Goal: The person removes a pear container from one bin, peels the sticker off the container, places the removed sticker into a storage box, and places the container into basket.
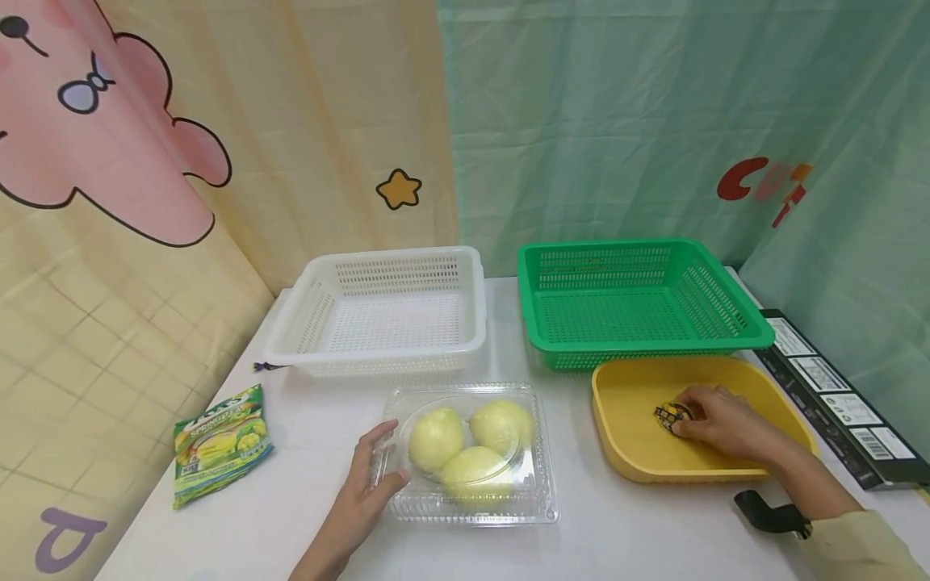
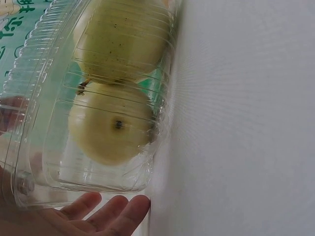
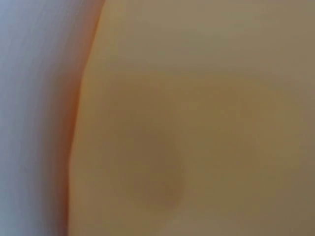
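Note:
A clear plastic clamshell box (image 1: 543,484) holds three pale yellow-green round fruits (image 1: 436,438) on the white table. My left hand (image 1: 361,484) rests at the box's left side, thumb and forefinger touching its edge. In the left wrist view, the loosely extended fingers (image 2: 110,216) lie beside the box's end, close to two fruits (image 2: 112,123). My right hand (image 1: 726,420) reaches into a yellow plastic basin (image 1: 654,466) and pinches a small black-and-yellow patterned item (image 1: 670,415); I cannot tell its kind. The right wrist view shows only the basin's blurred wall (image 3: 221,147).
A white basket (image 1: 378,359) and a green basket (image 1: 647,347) stand at the back. On the left lies a green snack packet (image 1: 221,444), with a small dark purple item (image 1: 267,366) behind it. A long black box (image 1: 835,395) lies on the right. Curtains (image 1: 349,121) hang behind.

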A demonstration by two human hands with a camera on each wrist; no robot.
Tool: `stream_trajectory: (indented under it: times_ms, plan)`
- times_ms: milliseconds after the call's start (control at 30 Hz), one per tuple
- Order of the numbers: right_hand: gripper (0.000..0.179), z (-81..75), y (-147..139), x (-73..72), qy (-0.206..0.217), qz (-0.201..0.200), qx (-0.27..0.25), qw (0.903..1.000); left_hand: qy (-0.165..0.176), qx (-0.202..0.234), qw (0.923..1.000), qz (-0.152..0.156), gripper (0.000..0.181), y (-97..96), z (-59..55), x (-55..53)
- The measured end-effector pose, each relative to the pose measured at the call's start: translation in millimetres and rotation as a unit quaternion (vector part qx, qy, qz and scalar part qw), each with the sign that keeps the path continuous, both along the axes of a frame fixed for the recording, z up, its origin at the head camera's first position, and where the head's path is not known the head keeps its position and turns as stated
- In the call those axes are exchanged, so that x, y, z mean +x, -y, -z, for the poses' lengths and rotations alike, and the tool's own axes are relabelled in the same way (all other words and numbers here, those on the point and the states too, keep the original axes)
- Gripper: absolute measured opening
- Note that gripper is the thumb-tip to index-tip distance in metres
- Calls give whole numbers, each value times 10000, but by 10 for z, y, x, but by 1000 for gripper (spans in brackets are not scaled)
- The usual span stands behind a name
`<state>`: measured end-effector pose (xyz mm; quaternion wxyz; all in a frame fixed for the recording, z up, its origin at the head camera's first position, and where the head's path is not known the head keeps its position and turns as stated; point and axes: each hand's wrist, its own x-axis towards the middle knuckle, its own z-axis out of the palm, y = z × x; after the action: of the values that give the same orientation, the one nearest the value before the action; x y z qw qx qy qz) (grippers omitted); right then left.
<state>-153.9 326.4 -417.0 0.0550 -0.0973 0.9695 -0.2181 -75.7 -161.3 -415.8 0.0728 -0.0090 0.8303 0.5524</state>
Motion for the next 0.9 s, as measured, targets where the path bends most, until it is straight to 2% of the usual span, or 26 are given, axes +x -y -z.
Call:
stream_trajectory:
  times_ms: [267,900]
  plan:
    - [58,-3,2,5,-86,-48,-225,9997,-9,-6,10000,-9,64,-8,-2,-6]
    - [67,8,-16,6,-96,-45,-225,9997,-19,48,10000,17,64,12,13,2]
